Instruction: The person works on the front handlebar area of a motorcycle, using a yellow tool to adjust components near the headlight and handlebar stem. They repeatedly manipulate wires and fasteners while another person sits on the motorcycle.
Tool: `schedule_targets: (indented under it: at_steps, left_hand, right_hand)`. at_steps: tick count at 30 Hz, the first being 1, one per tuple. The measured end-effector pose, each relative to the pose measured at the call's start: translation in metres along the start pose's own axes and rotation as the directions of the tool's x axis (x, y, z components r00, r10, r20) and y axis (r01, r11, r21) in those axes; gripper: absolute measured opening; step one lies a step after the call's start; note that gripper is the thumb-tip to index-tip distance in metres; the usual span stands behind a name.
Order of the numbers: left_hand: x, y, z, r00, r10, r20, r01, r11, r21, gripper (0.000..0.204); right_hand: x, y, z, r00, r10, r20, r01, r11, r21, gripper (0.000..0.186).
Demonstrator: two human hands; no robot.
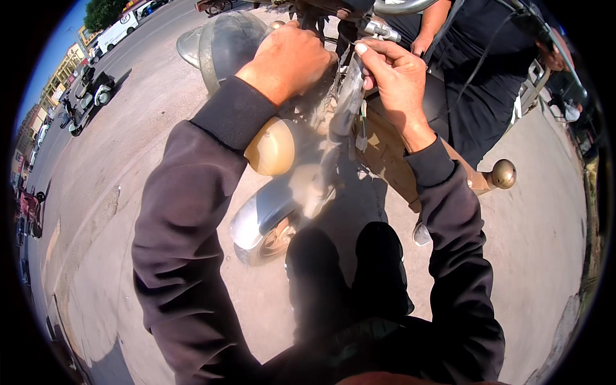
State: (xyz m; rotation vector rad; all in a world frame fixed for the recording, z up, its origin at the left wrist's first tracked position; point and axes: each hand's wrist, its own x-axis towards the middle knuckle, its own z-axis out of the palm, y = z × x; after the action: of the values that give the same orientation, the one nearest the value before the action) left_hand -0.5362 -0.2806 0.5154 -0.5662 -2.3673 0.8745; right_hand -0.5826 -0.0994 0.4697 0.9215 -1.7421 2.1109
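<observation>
At the exposed front of a scooter-like vehicle, both my hands work among loose wires. My left hand (292, 61) is closed beside the grey rounded lamp housing (234, 45); its fingers face away, so what they hold is hidden. Thumb and forefinger of my right hand (399, 74) pinch what looks like a thin dark wire (350, 52). Just below the right hand runs a greyish, translucent-looking strip (348, 96); glare blurs its detail. A pale amber round lamp (271, 147) sits under my left wrist.
The front wheel (279, 239) stands below under its shiny mudguard (256, 218). A tan body panel (388, 154) and a bronze ball-shaped part (504, 174) lie to the right. Another person in dark clothes (478, 83) is close at upper right. A parked scooter (90, 96) stands by the road.
</observation>
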Motion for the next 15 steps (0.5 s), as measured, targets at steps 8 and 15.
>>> schedule_targets:
  at_steps: [8,15]
  left_hand:
    - [0.02,0.001,0.011,0.973,-0.088,0.211,0.158,0.926,-0.343,0.016]
    - [0.022,0.001,0.018,0.954,-0.193,0.229,0.256,0.923,-0.287,0.017]
  right_hand:
    - [0.0,-0.003,-0.002,0.999,-0.012,0.031,0.012,1.0,0.009,0.02]
    - [-0.001,0.0,-0.001,1.0,-0.013,0.023,0.013,1.0,0.005,0.022]
